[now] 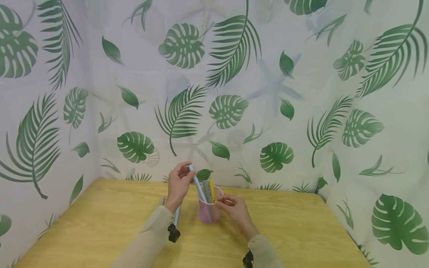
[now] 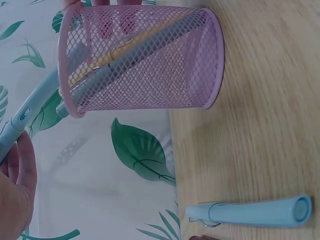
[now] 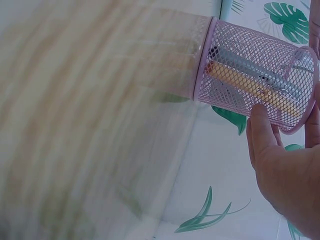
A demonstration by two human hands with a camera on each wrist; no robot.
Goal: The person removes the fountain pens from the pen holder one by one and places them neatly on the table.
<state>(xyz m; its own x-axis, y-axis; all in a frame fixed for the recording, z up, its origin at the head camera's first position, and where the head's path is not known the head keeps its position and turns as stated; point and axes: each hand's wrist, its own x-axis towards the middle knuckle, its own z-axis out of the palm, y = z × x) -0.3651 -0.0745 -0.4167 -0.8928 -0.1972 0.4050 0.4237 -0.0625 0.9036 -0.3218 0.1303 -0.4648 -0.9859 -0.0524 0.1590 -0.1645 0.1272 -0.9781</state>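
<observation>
My left hand [image 1: 177, 184] pinches a light blue pen [image 1: 195, 179] near its upper end. The pen slants down, its lower end inside a pink mesh pen holder [image 1: 204, 214] that stands upright on the table. A yellow pen [image 1: 212, 186] and a grey-green pen [image 1: 206, 188] lean inside the same holder; both show through the mesh in the wrist views. On the holder's right side, my right hand [image 1: 237, 213] grips it near the rim with thumb and fingers. The left wrist view shows the left hand [image 2: 15, 195] only in part.
Another light blue pen [image 2: 250, 212] lies on the wooden table [image 1: 295, 223], left of the holder and partly behind my left wrist in the head view. Beside it is a greyish slim object [image 1: 162, 201], mostly hidden. Leaf-patterned cloth [image 1: 234, 130] closes off the back and sides.
</observation>
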